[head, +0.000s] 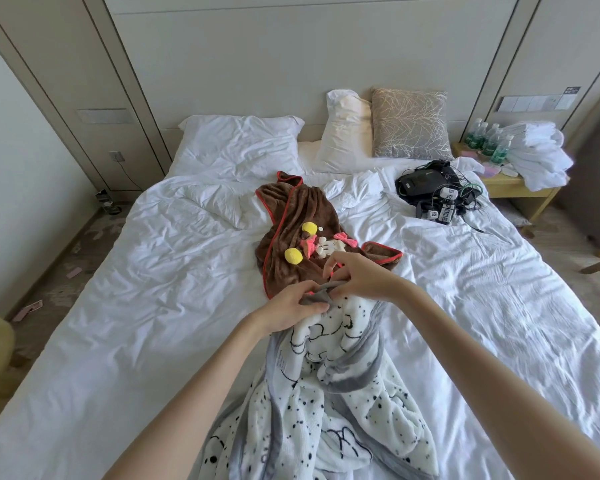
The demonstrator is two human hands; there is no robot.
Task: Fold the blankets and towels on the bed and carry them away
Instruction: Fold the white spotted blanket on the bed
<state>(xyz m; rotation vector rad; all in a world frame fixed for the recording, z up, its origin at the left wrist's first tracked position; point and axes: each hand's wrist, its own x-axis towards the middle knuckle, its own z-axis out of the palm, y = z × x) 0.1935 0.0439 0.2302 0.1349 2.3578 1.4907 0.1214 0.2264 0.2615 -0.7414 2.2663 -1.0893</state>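
A white fleece blanket (pixel 329 403) with black dots and a grey border hangs bunched from both my hands over the near part of the bed (pixel 146 278). My left hand (pixel 288 310) pinches its grey edge from the left. My right hand (pixel 357 275) grips the same grey edge just to the right, the two hands almost touching. Behind them a brown towel (pixel 291 230) with red trim and plush yellow and pink decorations lies crumpled in the middle of the bed.
Black electronic gear with cables (pixel 437 192) lies on the bed's far right. White pillows (pixel 239 143) and a patterned cushion (pixel 409 123) rest at the headboard. A bedside table (pixel 513 185) at the right holds water bottles and white folded linens (pixel 537 150).
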